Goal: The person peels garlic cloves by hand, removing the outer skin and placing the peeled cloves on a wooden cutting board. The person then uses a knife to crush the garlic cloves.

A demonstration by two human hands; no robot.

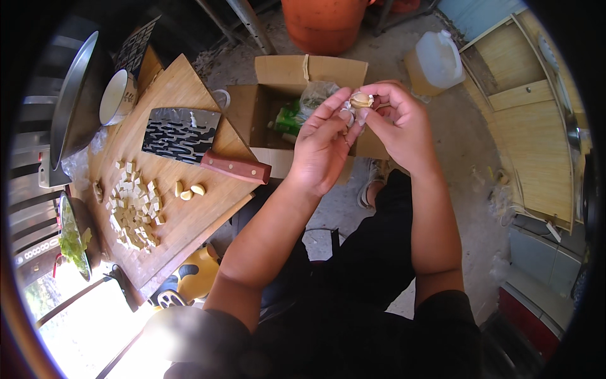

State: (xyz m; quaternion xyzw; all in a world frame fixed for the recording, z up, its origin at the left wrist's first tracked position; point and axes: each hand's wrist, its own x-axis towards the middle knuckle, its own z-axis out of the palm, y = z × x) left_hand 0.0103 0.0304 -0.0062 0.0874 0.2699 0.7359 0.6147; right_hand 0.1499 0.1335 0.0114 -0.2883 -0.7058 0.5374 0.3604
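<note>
Both hands meet over an open cardboard box (312, 71). Between the fingers of my right hand (402, 128) is a garlic clove (361, 100) with papery skin around it. My left hand (322, 142) is palm up and pinches loose garlic skin (349, 115) just beside the clove. On the wooden board (189, 218) to the left lie three peeled garlic cloves (187, 190). A cleaver (182, 137) with a patterned dark blade and a reddish wooden handle rests above them. Left of the cloves is a heap of small pale cubes (135, 206), perhaps tofu.
The box holds a green package (289, 117) and clear plastic (319, 97). Along the board's left side are a bowl (118, 97), a large metal pan (73, 99) and a dish of leafy greens (73, 241). An orange bucket (324, 26) and a plastic jug (435, 61) stand on the floor.
</note>
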